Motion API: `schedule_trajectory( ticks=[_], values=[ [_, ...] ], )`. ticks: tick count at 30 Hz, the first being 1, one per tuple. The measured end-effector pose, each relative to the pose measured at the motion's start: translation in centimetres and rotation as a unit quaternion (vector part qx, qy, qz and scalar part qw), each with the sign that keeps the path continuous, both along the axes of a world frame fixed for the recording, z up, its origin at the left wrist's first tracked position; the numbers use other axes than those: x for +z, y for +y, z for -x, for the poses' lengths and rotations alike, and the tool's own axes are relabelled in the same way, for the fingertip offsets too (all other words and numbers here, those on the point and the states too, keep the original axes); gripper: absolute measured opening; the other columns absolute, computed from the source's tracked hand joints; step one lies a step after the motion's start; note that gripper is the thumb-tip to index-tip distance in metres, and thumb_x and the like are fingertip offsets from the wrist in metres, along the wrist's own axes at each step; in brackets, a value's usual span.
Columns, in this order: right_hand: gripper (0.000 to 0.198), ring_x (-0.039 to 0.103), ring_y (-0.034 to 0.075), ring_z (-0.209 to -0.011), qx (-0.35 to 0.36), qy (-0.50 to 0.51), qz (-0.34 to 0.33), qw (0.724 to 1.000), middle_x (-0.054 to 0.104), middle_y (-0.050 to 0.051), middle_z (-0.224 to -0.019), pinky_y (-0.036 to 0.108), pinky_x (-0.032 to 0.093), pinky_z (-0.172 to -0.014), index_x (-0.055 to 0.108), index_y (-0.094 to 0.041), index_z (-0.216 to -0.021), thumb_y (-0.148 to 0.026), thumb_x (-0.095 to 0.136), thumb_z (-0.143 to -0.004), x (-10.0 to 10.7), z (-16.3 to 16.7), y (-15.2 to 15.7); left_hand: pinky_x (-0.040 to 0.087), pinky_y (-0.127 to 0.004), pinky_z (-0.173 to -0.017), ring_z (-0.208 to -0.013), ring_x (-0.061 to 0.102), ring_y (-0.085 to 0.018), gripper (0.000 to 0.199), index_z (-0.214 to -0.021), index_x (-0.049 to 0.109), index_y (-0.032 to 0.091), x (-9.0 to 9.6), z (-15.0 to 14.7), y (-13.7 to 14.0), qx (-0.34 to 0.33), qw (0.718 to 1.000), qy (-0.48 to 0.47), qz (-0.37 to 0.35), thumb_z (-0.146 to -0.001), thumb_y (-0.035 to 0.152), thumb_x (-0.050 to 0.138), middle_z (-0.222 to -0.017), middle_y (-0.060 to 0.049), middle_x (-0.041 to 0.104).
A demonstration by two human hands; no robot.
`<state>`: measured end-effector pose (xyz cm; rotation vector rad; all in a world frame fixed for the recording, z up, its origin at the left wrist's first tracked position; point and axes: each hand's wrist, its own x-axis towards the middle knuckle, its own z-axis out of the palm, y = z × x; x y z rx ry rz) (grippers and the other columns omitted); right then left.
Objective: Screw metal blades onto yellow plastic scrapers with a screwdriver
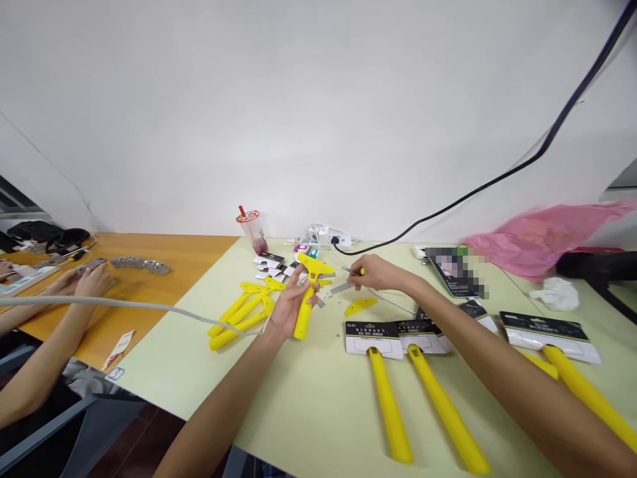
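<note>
My left hand point(288, 305) is wrapped round a yellow scraper point(309, 292), its wide head pointing up and away from me. Several more yellow scraper handles point(243, 309) lie to its left. Just right of the scraper head, my right hand point(375, 273) is closed on a thin screwdriver point(359, 271) with black and yellow on its grip. Its fingertips are at the end of a flat metal blade point(341, 287); whether they pinch it I cannot tell. Small screws point(328, 297) are scattered below. A loose yellow cover piece point(361, 306) rests on the table nearby.
Carded yellow scrapers point(391, 405) lie at the front right. A drink cup point(253, 232), a power strip point(326, 237) and black-and-white cards point(270, 264) stand or lie along the back. A tablet-like dark panel point(450, 272) and pink bag point(542, 239) are right. Another person's hands point(92, 282) work at left.
</note>
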<state>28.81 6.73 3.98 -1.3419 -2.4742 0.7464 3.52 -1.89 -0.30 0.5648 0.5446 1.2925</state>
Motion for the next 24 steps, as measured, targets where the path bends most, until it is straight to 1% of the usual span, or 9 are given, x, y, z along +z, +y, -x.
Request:
schedule_trajectory(
  ticks=[3, 6, 8, 11, 13, 17, 20, 24],
  values=[
    [0.034, 0.052, 0.015, -0.061, 0.004, 0.037, -0.017, 0.999, 0.076, 0.004, -0.076, 0.030, 0.035, -0.061, 0.077, -0.017, -0.080, -0.046, 0.063, -0.092, 0.0, -0.1, 0.3, 0.045, -0.016, -0.059, -0.089, 0.068, -0.012, 0.073, -0.147, 0.057, 0.032, -0.2, 0.1, 0.1, -0.007, 1.000, -0.002, -0.013, -0.083, 0.004, 0.078, -0.116, -0.006, 0.066],
    [0.037, 0.058, 0.017, -0.070, 0.024, 0.054, -0.016, 0.998, 0.077, 0.006, -0.083, 0.030, 0.038, -0.066, 0.078, -0.017, -0.088, -0.050, 0.063, -0.093, 0.1, 0.1, 0.3, 0.046, -0.016, -0.059, -0.089, 0.068, -0.012, 0.074, -0.148, 0.056, 0.031, -0.2, 0.3, 0.1, -0.002, 1.000, 0.001, -0.018, -0.083, 0.005, 0.079, -0.116, -0.005, 0.066],
    [0.035, 0.062, 0.019, -0.076, 0.034, 0.041, -0.012, 0.999, 0.078, 0.007, -0.089, 0.030, 0.041, -0.069, 0.079, -0.016, -0.093, -0.048, 0.064, -0.093, 0.1, 0.2, 0.2, 0.046, -0.016, -0.060, -0.089, 0.068, -0.012, 0.076, -0.148, 0.055, 0.032, 0.0, 0.5, 0.2, 0.007, 1.000, 0.008, -0.019, -0.082, 0.006, 0.081, -0.117, -0.005, 0.067],
    [0.032, 0.065, 0.021, -0.085, 0.046, -0.010, -0.008, 0.999, 0.079, 0.009, -0.103, 0.030, 0.043, -0.073, 0.079, -0.016, -0.101, -0.044, 0.067, -0.091, -0.2, 0.4, 0.0, 0.046, -0.017, -0.060, -0.088, 0.068, -0.012, 0.078, -0.148, 0.056, 0.033, 0.3, 0.9, 0.4, 0.024, 0.999, 0.027, -0.027, -0.080, 0.006, 0.082, -0.117, -0.005, 0.067],
    [0.031, 0.066, 0.022, -0.088, 0.053, -0.043, -0.003, 0.998, 0.078, 0.010, -0.107, 0.030, 0.044, -0.074, 0.078, -0.016, -0.103, -0.043, 0.071, -0.088, -0.6, 0.4, 0.0, 0.047, -0.018, -0.059, -0.087, 0.068, -0.013, 0.078, -0.148, 0.056, 0.032, 0.5, 1.3, 0.6, 0.033, 0.997, 0.047, -0.042, -0.079, 0.006, 0.083, -0.114, -0.004, 0.068],
    [0.029, 0.067, 0.024, -0.084, 0.063, -0.073, 0.024, 0.995, 0.078, 0.010, -0.098, 0.031, 0.043, -0.068, 0.077, -0.017, -0.092, -0.044, 0.078, -0.080, -1.8, 0.1, 0.4, 0.048, -0.020, -0.058, -0.083, 0.067, -0.013, 0.077, -0.147, 0.057, 0.030, 0.5, 2.6, 0.6, 0.031, 0.993, 0.099, -0.052, -0.078, 0.009, 0.085, -0.107, -0.003, 0.067],
    [0.035, 0.067, 0.024, -0.083, 0.068, -0.081, 0.042, 0.994, 0.077, 0.009, -0.094, 0.031, 0.042, -0.067, 0.075, -0.019, -0.088, -0.050, 0.081, -0.076, -2.6, -0.1, 0.8, 0.047, -0.020, -0.058, -0.084, 0.068, -0.013, 0.075, -0.146, 0.058, 0.030, 0.3, 3.8, 0.5, 0.023, 0.990, 0.125, -0.054, -0.079, 0.011, 0.086, -0.112, -0.004, 0.066],
    [0.039, 0.065, 0.023, -0.080, 0.064, -0.079, 0.046, 0.994, 0.076, 0.008, -0.091, 0.031, 0.041, -0.067, 0.073, -0.019, -0.087, -0.056, 0.080, -0.077, -3.1, -0.1, 1.2, 0.048, -0.021, -0.059, -0.086, 0.068, -0.014, 0.078, -0.149, 0.057, 0.034, 0.1, 5.3, 0.2, 0.022, 0.987, 0.146, -0.056, -0.080, 0.011, 0.084, -0.118, -0.005, 0.065]
  ],
)
